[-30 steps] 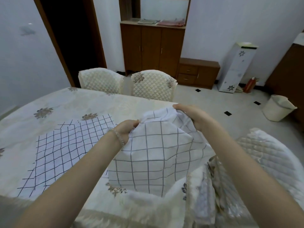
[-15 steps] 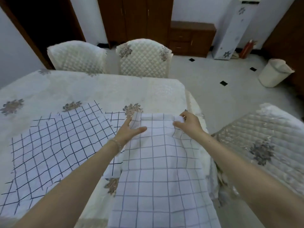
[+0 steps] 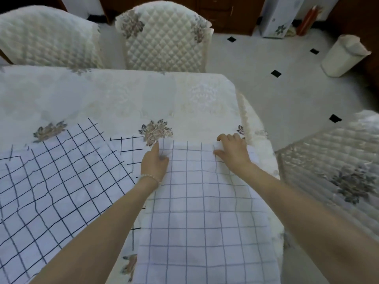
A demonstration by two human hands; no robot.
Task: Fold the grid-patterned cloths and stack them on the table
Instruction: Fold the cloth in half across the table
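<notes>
A pale grid-patterned cloth [image 3: 203,218] lies spread flat on the worktop [image 3: 127,95], running from the near edge at 6 o'clock up to the middle of the view, close to the worktop's right side. Its lines are thin and grey-blue. The left hand [image 3: 154,162] sits on the cloth's far left corner, at about 11 o'clock from the cloth's middle, fingers curled with the index finger stretched toward the corner tip; it appears to pinch the fabric there, though the grip itself is partly hidden. A beaded bracelet [image 3: 149,177] circles that wrist. The right hand [image 3: 233,150] rests on the far right corner, at about 1 o'clock from the cloth's middle, fingers bent over the edge and the thumb pressed against the fabric, holding the corner down.

At 9 o'clock from this cloth lies a second grid cloth [image 3: 53,181] with darker, bolder lines, spread open and set at an angle. The pale cloth overlaps its right portion, a small corner of dark-lined fabric showing just beyond the left hand.

The worktop wears a cream tablecloth with embroidered flower motifs [image 3: 155,131]. Two quilted chair backs [image 3: 166,35] stand at 12 o'clock beyond the far edge, and another quilted seat cover [image 3: 336,167] is at 3 o'clock. A white bin [image 3: 344,56] stands on the tiled floor at 2 o'clock.
</notes>
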